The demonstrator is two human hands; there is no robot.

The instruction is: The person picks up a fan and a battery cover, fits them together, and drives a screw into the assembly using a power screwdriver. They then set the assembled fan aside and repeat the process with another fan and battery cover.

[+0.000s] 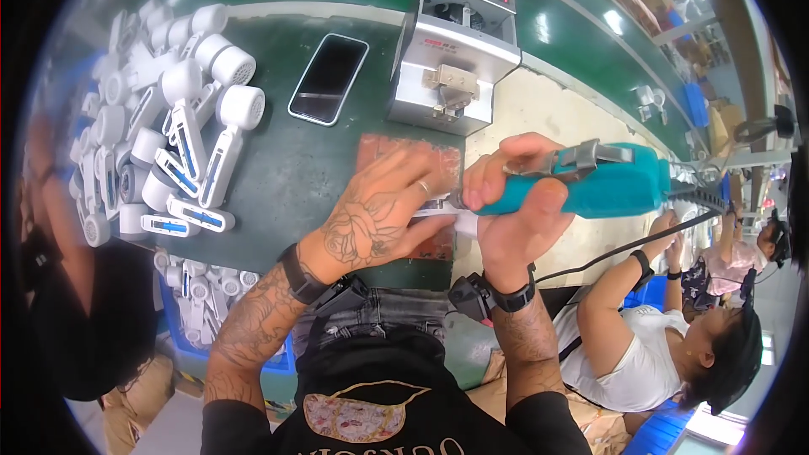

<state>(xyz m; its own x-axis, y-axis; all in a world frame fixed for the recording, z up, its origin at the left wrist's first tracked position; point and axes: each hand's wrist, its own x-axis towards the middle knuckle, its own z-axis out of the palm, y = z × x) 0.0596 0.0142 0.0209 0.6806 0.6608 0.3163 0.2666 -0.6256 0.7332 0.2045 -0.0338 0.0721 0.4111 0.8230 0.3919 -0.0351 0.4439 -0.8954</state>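
Note:
My right hand (522, 227) is wrapped around a teal electric screwdriver (615, 184), which lies nearly level with its tip toward the left. My left hand (375, 211) presses a white handheld device (465, 223) down by its handle, thumb and fingers on either side. The device rests over a reddish-brown pad (434, 248), and most of it is hidden by both hands. The screwdriver's tip meets the device between my hands; the exact contact point is covered by my fingers.
Many white devices with round heads, some showing blue inside open handles, form a pile (181, 126) at left. A phone (329, 78) and a silver screw-feeder box (455, 59) stand behind the pad. A blue crate (282, 355) sits below the table. Co-workers sit on both sides; a black cable (628, 246) trails right.

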